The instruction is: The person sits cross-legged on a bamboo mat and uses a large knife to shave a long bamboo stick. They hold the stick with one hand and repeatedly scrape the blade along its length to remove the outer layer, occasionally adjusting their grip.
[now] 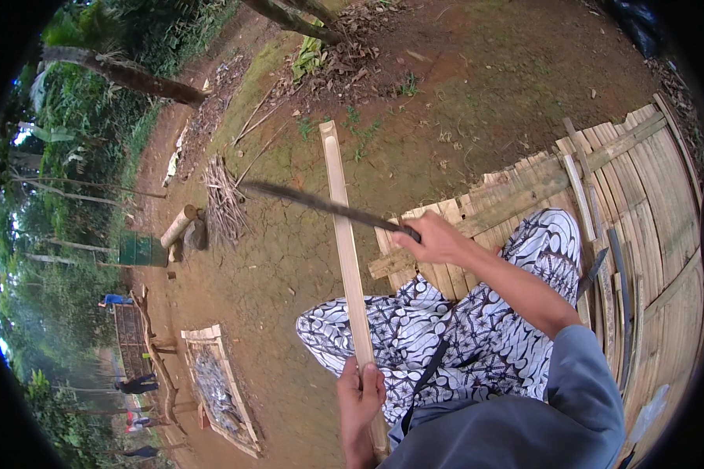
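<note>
My left hand (360,393) is closed round the near end of a long split bamboo strip (349,266), thumb on top. The strip runs away from me across my patterned trouser leg and out over the ground, its pale hollow inner side showing. In my right hand (434,238), closed on its handle, is a long dark-bladed machete (313,201). Its blade points left and passes across the strip in this view, slightly blurred. Whether the blade touches the strip I cannot tell.
I sit on a split-bamboo platform (641,187). Dark and pale strips and another blade (592,271) lie on it to my right. On the earth ahead are a stick bundle (224,199), a log (178,227), a green drum (142,248) and a framed bed (219,391). People stand far left.
</note>
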### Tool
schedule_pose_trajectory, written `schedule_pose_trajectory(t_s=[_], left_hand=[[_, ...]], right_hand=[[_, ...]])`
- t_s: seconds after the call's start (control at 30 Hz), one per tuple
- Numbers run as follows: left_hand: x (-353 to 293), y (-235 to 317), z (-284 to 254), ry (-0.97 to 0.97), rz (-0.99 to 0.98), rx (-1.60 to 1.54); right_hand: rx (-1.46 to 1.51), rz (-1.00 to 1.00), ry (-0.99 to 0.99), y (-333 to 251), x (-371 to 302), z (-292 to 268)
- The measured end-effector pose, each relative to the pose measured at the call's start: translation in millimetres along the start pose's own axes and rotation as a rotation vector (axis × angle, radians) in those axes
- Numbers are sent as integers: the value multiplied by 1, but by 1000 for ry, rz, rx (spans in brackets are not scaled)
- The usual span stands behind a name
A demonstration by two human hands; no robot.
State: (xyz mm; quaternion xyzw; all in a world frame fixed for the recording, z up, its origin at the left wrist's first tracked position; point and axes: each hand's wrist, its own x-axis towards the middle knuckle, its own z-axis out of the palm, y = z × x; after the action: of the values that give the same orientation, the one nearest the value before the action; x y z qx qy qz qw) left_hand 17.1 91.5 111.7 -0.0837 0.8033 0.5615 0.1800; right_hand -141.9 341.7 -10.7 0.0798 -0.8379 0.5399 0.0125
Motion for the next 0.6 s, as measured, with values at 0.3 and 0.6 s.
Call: schedule_pose_trajectory(t_s=[0.3, 0.6], left_hand=[[18, -7, -13, 48, -145, -155], [20, -17, -3, 35, 61, 91]], right_hand=[[-303, -679, -153, -38, -36, 41], [-134, -566, -235, -48, -48, 52]])
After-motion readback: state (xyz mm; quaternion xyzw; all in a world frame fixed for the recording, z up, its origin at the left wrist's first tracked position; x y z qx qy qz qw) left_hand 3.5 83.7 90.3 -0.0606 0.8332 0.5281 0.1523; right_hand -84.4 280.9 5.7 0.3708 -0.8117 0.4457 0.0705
